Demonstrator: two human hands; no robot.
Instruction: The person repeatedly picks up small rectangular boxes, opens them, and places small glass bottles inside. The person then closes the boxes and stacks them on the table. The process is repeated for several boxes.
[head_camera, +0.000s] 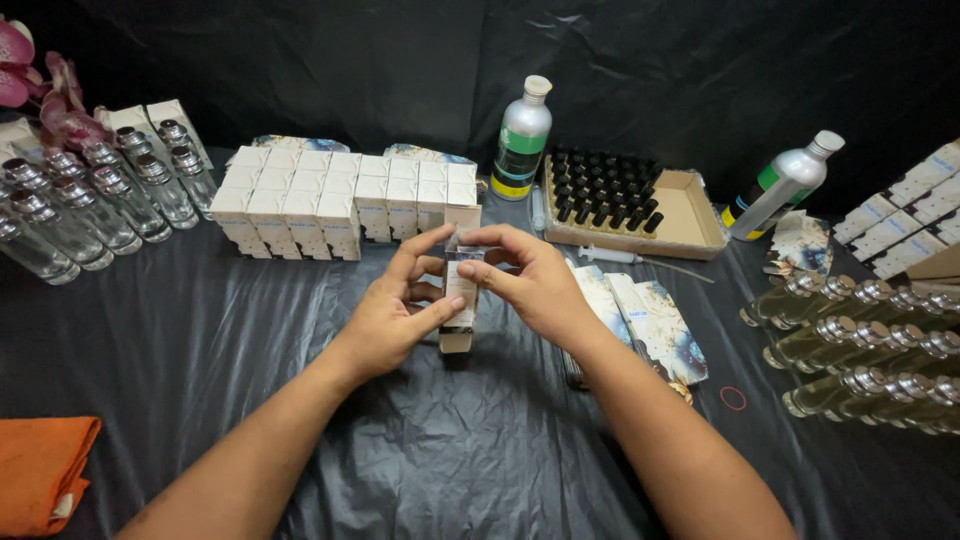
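I have both hands up over the middle of the surface (480, 460), holding one small box (460, 296) upright between them. My left hand (395, 315) wraps the box's lower half, thumb across its front; the fingers (425, 250) of that hand reach up to the top edge. My right hand (530, 280) pinches the top from the other side, fingers pressed together on what looks like the flap or a clear bottle neck there; I cannot tell which.

To do this well, I judge the left hand should keep the box square and steady while the right works only the top, pressing lightly so the thin card does not crease. Keeping the box upright matters if a bottle sits inside.

Counts, as far as I can see:
- Boxes standing in a block (345, 200) behind my hands: roughly two dozen in rows; the back row is partly hidden.
- Empty clear bottles (100, 195) at far left: about ten, some cut by the edge.
- Filled bottles lying at right (870, 350): about a dozen, overlapping.
- Silver bottles with white caps: two, one upright (521, 138), one leaning (783, 185).
- One tray of black caps (620, 200), too many to count.
- One syringe (615, 256) before the tray.
- Flat printed cartons (650, 320) beside my right wrist: at least three.
- One orange cloth (40, 470), one red band (733, 398).
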